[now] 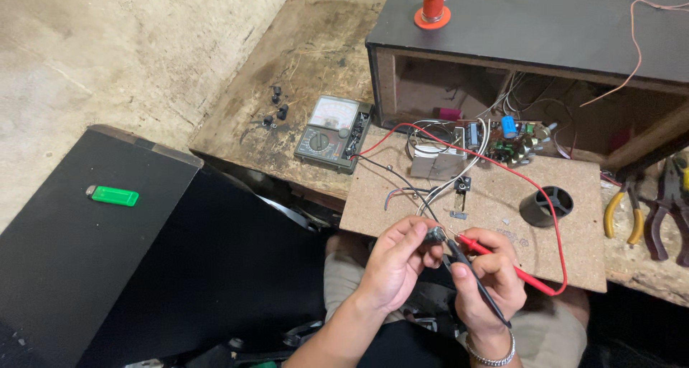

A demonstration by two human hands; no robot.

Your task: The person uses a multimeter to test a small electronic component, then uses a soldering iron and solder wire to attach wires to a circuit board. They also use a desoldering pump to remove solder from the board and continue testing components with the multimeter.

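My left hand (395, 260) pinches a small round dark component (435, 234) with thin wires running from it. My right hand (491, 278) grips two meter probes, a red probe (495, 257) and a black probe (474, 278), with both tips touching the component. Their red and black leads run up to an analog multimeter (334, 133) lying on the wooden bench. Both hands hover over the near edge of a brown fibreboard panel (574, 217).
On the panel sit a circuit board with a transformer (438, 160), a black tape roll (547, 206) and a small switch part. Pliers (621, 210) lie at right. An open speaker box (531, 59) carries an orange wire spool (434, 2). A green lighter (113, 194) rests on a black cabinet.
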